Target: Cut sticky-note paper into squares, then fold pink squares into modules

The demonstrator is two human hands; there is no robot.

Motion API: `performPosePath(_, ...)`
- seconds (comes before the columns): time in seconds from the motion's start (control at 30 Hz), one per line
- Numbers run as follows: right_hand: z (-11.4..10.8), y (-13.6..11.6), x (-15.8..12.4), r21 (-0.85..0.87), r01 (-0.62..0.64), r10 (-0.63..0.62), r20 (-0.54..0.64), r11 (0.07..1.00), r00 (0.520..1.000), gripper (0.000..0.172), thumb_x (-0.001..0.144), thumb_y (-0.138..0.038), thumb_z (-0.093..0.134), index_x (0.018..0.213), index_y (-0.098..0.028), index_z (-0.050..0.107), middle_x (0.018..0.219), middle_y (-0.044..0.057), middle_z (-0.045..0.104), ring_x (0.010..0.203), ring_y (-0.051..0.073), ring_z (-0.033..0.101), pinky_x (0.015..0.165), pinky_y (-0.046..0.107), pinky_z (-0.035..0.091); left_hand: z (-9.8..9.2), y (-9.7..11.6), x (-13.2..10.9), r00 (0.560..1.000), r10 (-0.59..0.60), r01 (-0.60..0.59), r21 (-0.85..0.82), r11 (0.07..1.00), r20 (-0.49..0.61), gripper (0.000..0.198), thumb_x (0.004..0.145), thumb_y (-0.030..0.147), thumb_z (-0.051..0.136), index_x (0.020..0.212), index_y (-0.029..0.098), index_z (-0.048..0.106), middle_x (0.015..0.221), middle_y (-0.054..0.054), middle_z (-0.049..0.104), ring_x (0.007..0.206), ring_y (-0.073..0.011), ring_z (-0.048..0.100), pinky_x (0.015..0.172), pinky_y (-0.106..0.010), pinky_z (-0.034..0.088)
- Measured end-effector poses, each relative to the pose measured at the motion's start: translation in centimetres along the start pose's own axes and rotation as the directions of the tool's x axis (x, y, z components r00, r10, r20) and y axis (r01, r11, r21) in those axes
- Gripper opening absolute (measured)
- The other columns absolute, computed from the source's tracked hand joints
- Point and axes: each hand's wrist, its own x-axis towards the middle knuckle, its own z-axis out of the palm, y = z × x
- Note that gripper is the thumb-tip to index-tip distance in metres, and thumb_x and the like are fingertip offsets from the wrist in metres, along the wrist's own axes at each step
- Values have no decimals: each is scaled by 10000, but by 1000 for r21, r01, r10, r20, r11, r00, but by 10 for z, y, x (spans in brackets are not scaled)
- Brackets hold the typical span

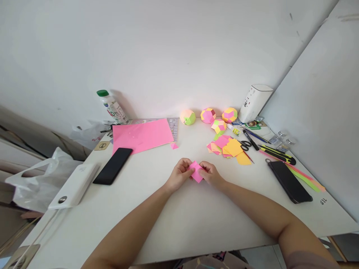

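A small pink paper square is held up between my two hands, turned so a corner points toward me. My left hand pinches its left corner with thumb and fingers. On the opposite corner my right hand has a like pinch. Just beyond lies a small folded pink paper piece. Past my right hand is a loose heap of pink and orange paper pieces. Several many-coloured paper balls, among them a pink and yellow one, sit along the wall.
Pink sheets and a black phone lie to the left, near a white power strip and a bottle. On the right are scissors, a yellow-black cutter, a black case and a white container.
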Motion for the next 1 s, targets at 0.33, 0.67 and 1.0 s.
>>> performPosePath(0.33,0,2,0,-22,60,-61,-14,998,998,192,829,-389,587,814,-197,591,700,-5,564,646,143,535,606,284,441,-4,0,-2,996,-75,75,2,997,39,398,758,319,695,1133,217,609,898,-20,651,759,-144,598,707,-292,496)
performPosePath(0.67,0,2,0,-103,131,-139,-75,986,988,205,824,-404,587,799,-201,599,733,9,591,680,155,535,631,298,447,-2,2,-2,998,-30,25,70,997,63,327,781,389,658,1052,207,670,927,-44,643,772,-154,566,652,-275,481)
performPosePath(1.0,-2,6,0,-5,29,-29,9,1000,1000,213,831,-400,591,782,-195,560,687,-12,538,608,129,484,571,272,398,-9,-2,1,995,-85,89,-91,992,42,194,761,319,683,898,185,712,715,-3,627,575,-86,489,555,-230,389)
